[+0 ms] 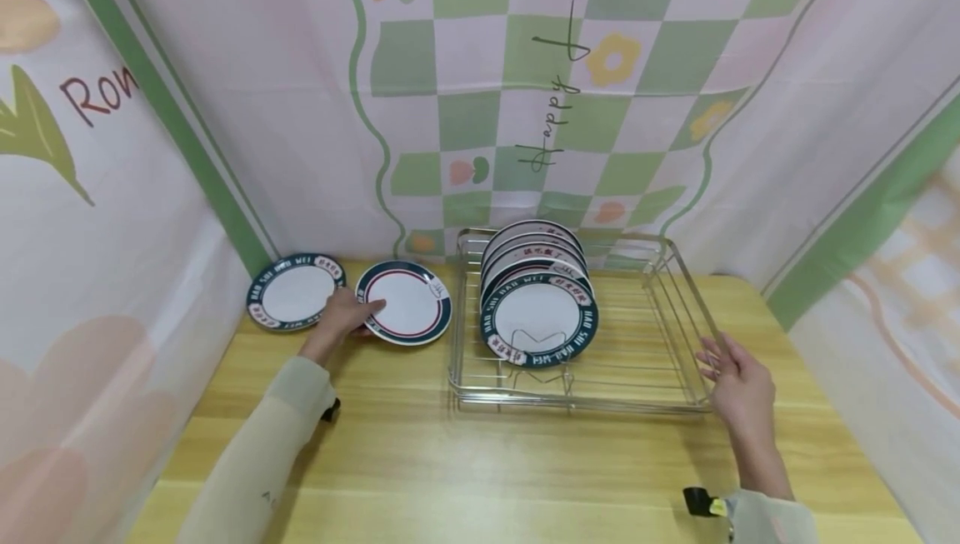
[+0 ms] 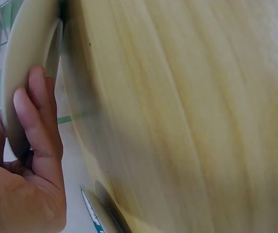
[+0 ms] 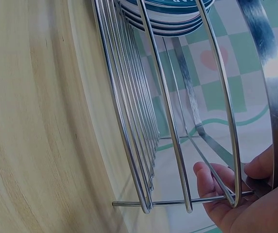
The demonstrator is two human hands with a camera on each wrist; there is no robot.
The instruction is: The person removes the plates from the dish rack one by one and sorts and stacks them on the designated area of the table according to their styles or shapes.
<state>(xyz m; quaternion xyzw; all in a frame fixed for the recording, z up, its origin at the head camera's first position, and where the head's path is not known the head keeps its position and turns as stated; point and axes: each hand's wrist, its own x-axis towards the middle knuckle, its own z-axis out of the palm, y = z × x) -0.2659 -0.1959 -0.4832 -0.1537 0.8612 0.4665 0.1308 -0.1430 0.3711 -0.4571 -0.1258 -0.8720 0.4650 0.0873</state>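
My left hand [image 1: 339, 321] grips a white plate [image 1: 405, 301] with a dark green rim and a red inner ring. Its thumb lies on top, and in the left wrist view the fingers [image 2: 39, 121] press the plate's underside [image 2: 24, 53], held off the wooden table. At the right, my right hand [image 1: 742, 386] holds the front right corner of a wire dish rack [image 1: 585, 401], thumb and fingers around its metal rim [image 3: 277, 92]. Several similar plates [image 1: 536, 319] stand tilted in a row in the rack's left part.
Another green-rimmed plate [image 1: 296, 296] lies at the table's back left, beside my left hand. The wooden table [image 1: 480, 469] meets printed fabric [image 1: 480, 127] at the back and sides. The rack's right part shows bare wires.
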